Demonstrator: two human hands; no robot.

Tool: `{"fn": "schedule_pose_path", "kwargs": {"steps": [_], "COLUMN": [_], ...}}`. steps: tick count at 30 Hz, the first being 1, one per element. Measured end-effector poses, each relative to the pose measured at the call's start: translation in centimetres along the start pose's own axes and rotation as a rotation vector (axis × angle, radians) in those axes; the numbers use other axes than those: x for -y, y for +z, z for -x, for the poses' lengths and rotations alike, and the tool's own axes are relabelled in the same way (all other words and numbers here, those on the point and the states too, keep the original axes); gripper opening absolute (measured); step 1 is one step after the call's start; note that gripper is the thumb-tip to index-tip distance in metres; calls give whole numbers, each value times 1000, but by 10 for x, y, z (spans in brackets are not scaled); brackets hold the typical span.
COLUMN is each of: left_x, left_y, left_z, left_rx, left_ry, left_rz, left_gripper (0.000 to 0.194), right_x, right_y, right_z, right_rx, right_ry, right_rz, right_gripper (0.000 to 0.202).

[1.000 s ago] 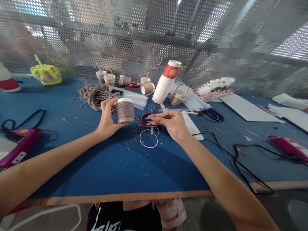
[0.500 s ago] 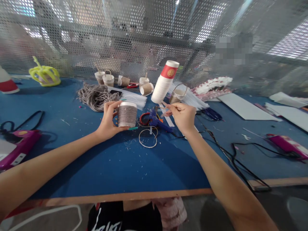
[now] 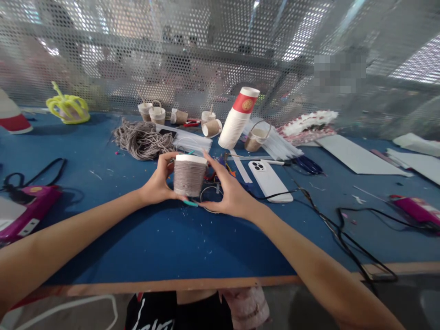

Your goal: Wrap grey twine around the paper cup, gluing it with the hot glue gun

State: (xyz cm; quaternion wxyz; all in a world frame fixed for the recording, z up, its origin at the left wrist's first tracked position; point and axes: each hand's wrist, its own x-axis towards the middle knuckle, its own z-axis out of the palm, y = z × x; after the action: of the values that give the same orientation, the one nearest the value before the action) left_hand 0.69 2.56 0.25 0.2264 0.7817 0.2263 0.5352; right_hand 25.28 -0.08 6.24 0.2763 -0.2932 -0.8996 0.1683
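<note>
A paper cup wound with grey-brown cord (image 3: 189, 176) is held upright above the blue table, its white rim showing at the top. My left hand (image 3: 158, 181) grips it from the left, fingers at the rim and thumb under the base. On the other side my right hand (image 3: 233, 192) curves round the cup, a fingertip at the rim and the thumb near the bottom edge. Behind my right hand, a blue glue gun (image 3: 222, 160) is mostly hidden. A thin pale ring of cord (image 3: 206, 192) lies on the table, partly covered by my right hand.
Grey cord (image 3: 139, 140) lies in a heap behind my left hand. A tall leaning stack of paper cups (image 3: 237, 121) and a small handled cup (image 3: 256, 140) stand behind. To the right are a white phone (image 3: 270, 181), black cables (image 3: 309, 201) and a magenta power strip (image 3: 415, 208).
My right hand has come left and toward me from beside the cup stack to the cord-wrapped cup, uncovering the phone. The cup in my left hand has moved slightly right and down.
</note>
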Motion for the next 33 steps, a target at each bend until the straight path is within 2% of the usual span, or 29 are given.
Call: {"fn": "schedule_pose_path", "kwargs": {"steps": [5,7,10,13,16,18,23,26,29,33], "left_x": [-2,0,2,-3,-12,-17,-16,-15,-17,-21], "left_y": [0,0,-1,-1,-1,0,1,0,0,-1], "left_z": [-1,0,1,0,-1,-1,-1,-1,-2,-3], "left_rx": [94,80,-1,7,96,114,59,50,81,140], "left_ry": [140,151,148,163,147,142,179,202,142,120], "left_rz": [-70,-114,-170,-251,-375,-435,-442,-414,-413,-412], "left_gripper": [108,117,125,118,97,87,85,83,87,88], "right_x": [11,9,4,2,3,4,6,2,-1,-1], "right_y": [16,15,13,12,14,15,11,9,9,11], "right_z": [2,3,3,3,3,3,2,3,3,4], "right_rx": [-172,-212,-245,-233,-210,-218,-225,-221,-224,-233], "right_ry": [-39,-85,-108,-117,-110,-115,-135,-143,-189,-233], "right_rz": [16,82,177,253,294,272,237,258,277,318], "right_gripper": [90,88,85,84,89,95,104,99,92,96]}}
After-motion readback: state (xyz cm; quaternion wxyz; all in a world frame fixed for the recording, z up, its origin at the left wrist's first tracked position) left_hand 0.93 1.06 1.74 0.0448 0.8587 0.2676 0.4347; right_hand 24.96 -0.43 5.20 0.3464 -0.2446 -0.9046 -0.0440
